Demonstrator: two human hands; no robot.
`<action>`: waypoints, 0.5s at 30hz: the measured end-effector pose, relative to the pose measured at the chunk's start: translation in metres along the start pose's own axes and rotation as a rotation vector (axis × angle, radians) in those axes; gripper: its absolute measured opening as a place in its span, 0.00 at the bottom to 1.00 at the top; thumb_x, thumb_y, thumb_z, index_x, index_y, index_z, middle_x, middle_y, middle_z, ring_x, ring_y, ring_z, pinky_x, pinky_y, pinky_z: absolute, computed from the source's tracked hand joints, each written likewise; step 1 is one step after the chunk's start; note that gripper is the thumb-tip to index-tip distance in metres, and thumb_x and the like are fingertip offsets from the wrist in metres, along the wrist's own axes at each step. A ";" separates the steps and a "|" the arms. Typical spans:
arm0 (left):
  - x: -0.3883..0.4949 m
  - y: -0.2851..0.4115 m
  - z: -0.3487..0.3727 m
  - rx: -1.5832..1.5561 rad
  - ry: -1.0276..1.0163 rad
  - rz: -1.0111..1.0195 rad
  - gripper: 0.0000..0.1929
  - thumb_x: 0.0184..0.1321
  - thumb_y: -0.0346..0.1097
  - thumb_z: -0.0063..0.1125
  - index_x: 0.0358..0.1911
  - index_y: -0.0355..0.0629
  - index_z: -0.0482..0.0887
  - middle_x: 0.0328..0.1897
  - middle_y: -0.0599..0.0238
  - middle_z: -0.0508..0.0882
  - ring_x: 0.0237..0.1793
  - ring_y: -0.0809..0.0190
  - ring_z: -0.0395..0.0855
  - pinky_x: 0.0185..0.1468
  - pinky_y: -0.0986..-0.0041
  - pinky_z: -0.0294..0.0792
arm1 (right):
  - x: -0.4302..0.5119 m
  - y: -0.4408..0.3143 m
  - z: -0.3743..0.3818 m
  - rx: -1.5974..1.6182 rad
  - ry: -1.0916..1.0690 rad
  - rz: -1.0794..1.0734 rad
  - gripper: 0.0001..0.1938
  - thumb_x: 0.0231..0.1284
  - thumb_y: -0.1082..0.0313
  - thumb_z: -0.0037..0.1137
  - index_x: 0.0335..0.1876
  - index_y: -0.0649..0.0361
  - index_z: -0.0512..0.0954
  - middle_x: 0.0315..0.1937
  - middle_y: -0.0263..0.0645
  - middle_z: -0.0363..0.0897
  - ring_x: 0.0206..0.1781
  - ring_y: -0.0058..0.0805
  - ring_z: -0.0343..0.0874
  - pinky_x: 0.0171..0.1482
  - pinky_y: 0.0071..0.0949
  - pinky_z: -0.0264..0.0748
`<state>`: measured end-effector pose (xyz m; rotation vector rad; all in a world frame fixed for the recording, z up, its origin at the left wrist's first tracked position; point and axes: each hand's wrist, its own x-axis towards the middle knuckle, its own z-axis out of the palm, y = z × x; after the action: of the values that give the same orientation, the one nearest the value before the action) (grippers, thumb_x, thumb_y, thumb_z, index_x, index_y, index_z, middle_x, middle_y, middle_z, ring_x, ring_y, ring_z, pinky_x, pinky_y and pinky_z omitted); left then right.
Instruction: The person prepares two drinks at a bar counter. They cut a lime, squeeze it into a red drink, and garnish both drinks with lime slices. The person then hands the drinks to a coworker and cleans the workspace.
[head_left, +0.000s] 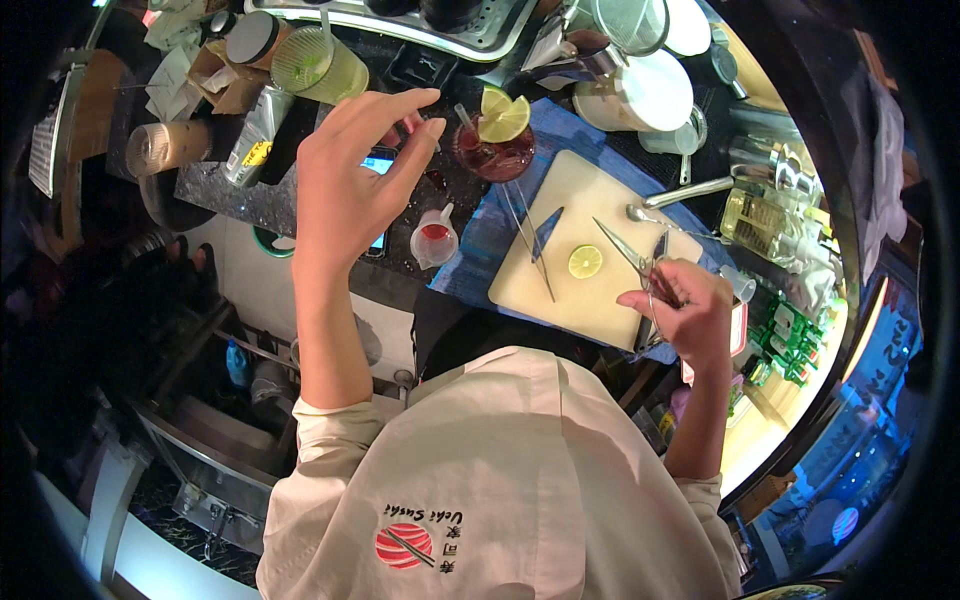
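Observation:
My right hand (694, 307) grips metal scissors (626, 249) by the handles, over the right side of a cream cutting board (517, 277). The blades point away from me and leftward. A round lime slice (585, 261) lies on the board, left of the scissors. Long metal tweezers (534, 247) rest across the board's left edge. My left hand (360, 172) is raised above the dark counter, thumb and forefinger apart; I see nothing held. Just right of its fingertips stands a glass of dark red drink (493, 159), with lime slices (504, 116) on top and a clear straw (463, 115).
A blue cloth (469, 259) lies under the board. A small measuring cup with red liquid (433, 238) and a partly covered phone (380, 163) are left. A bar spoon (637, 214) touches the board's far side. Behind stand a green drink (337, 71) and a white-lidded tub (656, 90).

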<state>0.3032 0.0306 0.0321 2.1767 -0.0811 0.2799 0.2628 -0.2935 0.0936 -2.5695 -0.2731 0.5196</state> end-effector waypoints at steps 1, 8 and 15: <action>0.002 0.003 0.001 0.002 -0.005 -0.021 0.11 0.54 0.27 0.67 0.42 0.40 0.88 0.29 0.65 0.83 0.28 0.67 0.76 0.36 0.78 0.70 | -0.007 0.004 0.002 0.027 0.010 0.033 0.20 0.39 0.58 0.79 0.27 0.62 0.77 0.17 0.35 0.70 0.19 0.23 0.67 0.24 0.25 0.64; 0.010 0.020 0.008 -0.028 -0.026 -0.193 0.10 0.57 0.32 0.68 0.40 0.36 0.88 0.30 0.65 0.86 0.31 0.72 0.76 0.39 0.79 0.70 | -0.033 0.020 0.012 0.198 0.070 0.212 0.19 0.42 0.63 0.79 0.29 0.65 0.77 0.17 0.34 0.72 0.20 0.15 0.66 0.25 0.19 0.65; 0.015 0.028 0.011 0.011 -0.074 -0.298 0.11 0.58 0.36 0.68 0.39 0.35 0.89 0.29 0.66 0.87 0.30 0.73 0.78 0.38 0.79 0.71 | -0.042 0.025 0.013 0.230 0.120 0.237 0.19 0.43 0.63 0.79 0.30 0.65 0.77 0.17 0.33 0.70 0.20 0.15 0.64 0.24 0.19 0.63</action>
<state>0.3146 0.0064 0.0516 2.1744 0.2021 0.0301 0.2212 -0.3212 0.0834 -2.4072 0.1285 0.4494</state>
